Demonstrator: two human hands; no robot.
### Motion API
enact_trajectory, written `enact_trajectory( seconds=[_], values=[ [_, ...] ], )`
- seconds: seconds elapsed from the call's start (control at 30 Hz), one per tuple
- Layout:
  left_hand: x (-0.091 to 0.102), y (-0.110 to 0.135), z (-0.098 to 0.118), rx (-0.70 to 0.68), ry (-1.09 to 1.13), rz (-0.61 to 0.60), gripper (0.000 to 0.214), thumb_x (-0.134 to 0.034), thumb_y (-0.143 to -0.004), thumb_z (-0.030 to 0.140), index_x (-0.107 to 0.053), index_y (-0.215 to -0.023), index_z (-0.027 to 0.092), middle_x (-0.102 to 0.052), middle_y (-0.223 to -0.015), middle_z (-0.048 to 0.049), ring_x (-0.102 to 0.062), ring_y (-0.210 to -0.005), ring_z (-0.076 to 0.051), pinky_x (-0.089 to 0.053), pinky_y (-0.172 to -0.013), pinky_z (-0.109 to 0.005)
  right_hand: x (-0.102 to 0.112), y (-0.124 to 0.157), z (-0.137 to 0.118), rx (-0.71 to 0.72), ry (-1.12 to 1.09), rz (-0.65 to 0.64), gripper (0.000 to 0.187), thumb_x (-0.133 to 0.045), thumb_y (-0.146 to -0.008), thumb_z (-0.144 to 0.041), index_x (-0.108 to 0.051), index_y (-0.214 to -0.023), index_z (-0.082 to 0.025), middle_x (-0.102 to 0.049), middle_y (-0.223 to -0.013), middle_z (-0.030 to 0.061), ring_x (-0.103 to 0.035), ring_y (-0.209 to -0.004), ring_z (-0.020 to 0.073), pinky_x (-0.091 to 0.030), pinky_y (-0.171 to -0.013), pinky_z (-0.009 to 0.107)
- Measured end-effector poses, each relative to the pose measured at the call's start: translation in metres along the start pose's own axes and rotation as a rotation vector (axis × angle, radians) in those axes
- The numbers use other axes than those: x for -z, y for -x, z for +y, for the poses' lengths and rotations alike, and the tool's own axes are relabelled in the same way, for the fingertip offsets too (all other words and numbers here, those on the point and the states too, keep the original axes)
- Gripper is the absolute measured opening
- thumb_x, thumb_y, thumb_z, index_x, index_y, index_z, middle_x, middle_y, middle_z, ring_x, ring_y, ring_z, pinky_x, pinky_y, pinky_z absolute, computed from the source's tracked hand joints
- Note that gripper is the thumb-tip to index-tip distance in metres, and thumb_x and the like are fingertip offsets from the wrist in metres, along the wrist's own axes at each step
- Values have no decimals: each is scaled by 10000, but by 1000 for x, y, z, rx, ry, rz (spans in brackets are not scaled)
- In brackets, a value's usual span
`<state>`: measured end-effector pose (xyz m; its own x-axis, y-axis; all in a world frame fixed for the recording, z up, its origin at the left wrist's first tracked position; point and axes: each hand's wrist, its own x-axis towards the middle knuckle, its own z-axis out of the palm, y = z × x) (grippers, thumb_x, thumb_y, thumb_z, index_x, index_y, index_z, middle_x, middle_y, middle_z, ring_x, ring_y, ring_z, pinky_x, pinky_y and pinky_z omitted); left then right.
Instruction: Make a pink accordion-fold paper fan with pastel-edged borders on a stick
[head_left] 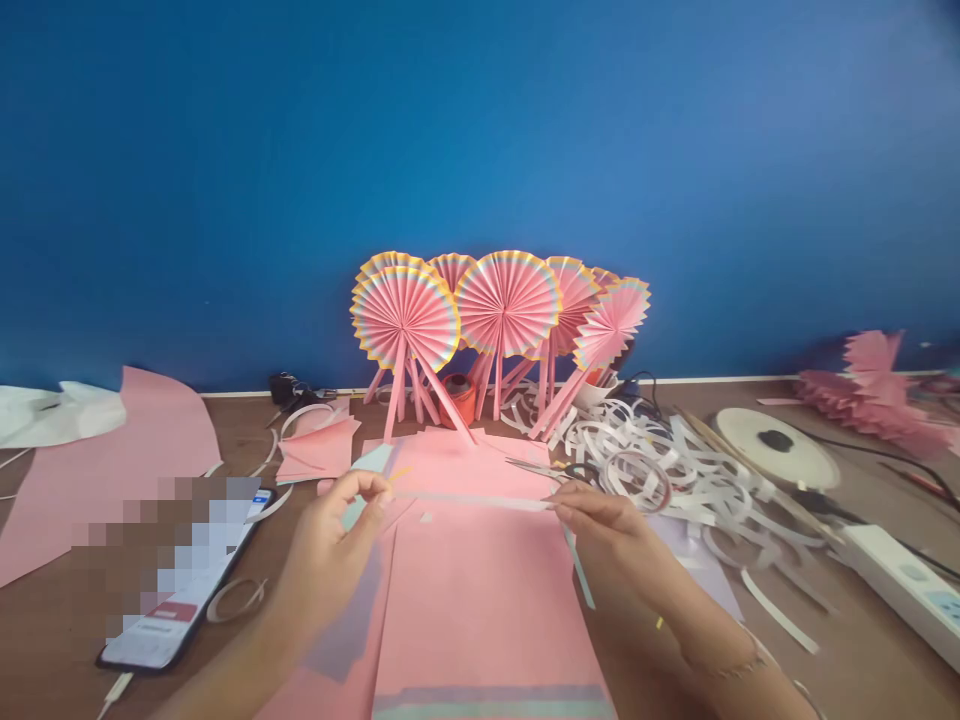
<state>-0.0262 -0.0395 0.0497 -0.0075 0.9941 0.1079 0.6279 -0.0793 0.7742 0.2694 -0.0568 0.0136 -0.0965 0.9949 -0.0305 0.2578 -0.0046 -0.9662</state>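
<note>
A narrow, pale paper strip ran almost level between 2 bare hands, across the far part of a long pink paper sheet; whether it touched the sheet, I could not tell. The left hand had thumb and forefinger pinched together at the strip's left end, near a small yellow sliver. The right hand was clamped on the right end with its fingertips. Just beyond it lay metal scissors with dark handles, and farther right a tangled heap of curled white paper strips. Pink pleated paper fans with yellow rims stood at the far side.

The step in hand looked like stretching the strip straight over the sheet; the next move seemed to call for even tension, both pinches level, and alignment with the sheet.
</note>
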Motion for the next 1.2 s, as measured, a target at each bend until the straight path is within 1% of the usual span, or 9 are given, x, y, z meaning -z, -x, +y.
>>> enact_trajectory(
  seconds=[0.1,0.2,0.3,0.43,0.5,0.57,0.67,0.77,1.2],
  values=[
    [-14,3,-12,53,50,27,263,-476,-795,450,-593,-747,219,-663,-854,-29,-595,-808,-215,-462,-747,-314,-5,2,9,-50,118,74,278,-571,-811,-418,-756,-852,-214,-651,-830,62,-560,-844,229,-432,-805,375],
    [-22,6,-19,114,115,48,260,-475,-793,443,-582,-731,214,-638,-796,-26,-584,-787,-216,-463,-758,-327,-8,5,14,-104,174,113,314,-561,-819,-396,-727,-1012,-213,-644,-785,47,-566,-788,213,-452,-750,358],
    [-25,7,-23,130,160,41,236,-476,-802,415,-562,-717,212,-608,-744,-15,-574,-760,-203,-466,-743,-313,-10,6,13,-148,82,102,432,-594,-786,-403,-620,-1169,-206,-574,-668,-9,-533,-617,164,-448,-580,291],
    [-28,6,-30,117,165,5,215,-487,-800,394,-542,-688,219,-620,-725,-17,-579,-738,-200,-473,-733,-316,-11,5,7,-197,85,76,227,-573,-790,-424,-637,-790,-206,-543,-630,-11,-519,-581,148,-432,-536,258],
    [-30,7,-33,108,158,9,194,-493,-791,388,-528,-692,225,-631,-728,-22,-588,-746,-207,-474,-739,-328,-12,5,7,-202,147,73,251,-542,-809,-418,-598,-676,-212,-553,-633,0,-527,-599,156,-436,-546,257],
    [-33,7,-36,135,154,26,136,-512,-776,370,-501,-787,235,-633,-703,-6,-602,-740,-211,-472,-744,-343,-14,5,12,-188,196,90,224,-522,-821,-401,-602,-719,-218,-580,-668,8,-546,-628,166,-443,-554,255],
    [-38,9,-42,173,136,45,227,-527,-765,329,-416,-947,249,-636,-666,34,-612,-715,-202,-463,-756,-355,-16,5,26,-163,273,136,183,-502,-826,-361,-571,-936,-234,-584,-681,-7,-556,-621,167,-442,-531,252],
    [-42,11,-48,156,76,17,221,-502,-785,299,-403,-976,249,-635,-673,37,-607,-722,-196,-454,-742,-343,-18,4,38,-154,350,168,246,-495,-819,-329,-490,-1050,-246,-568,-673,-25,-562,-599,168,-446,-523,259],
    [-53,11,-62,130,-98,-38,175,-461,-805,266,-430,-975,238,-644,-749,-10,-612,-762,-228,-454,-758,-410,-28,3,28,-196,494,223,215,-474,-790,-368,-502,-979,-269,-544,-626,-33,-542,-523,168,-434,-493,268]
  ],
)
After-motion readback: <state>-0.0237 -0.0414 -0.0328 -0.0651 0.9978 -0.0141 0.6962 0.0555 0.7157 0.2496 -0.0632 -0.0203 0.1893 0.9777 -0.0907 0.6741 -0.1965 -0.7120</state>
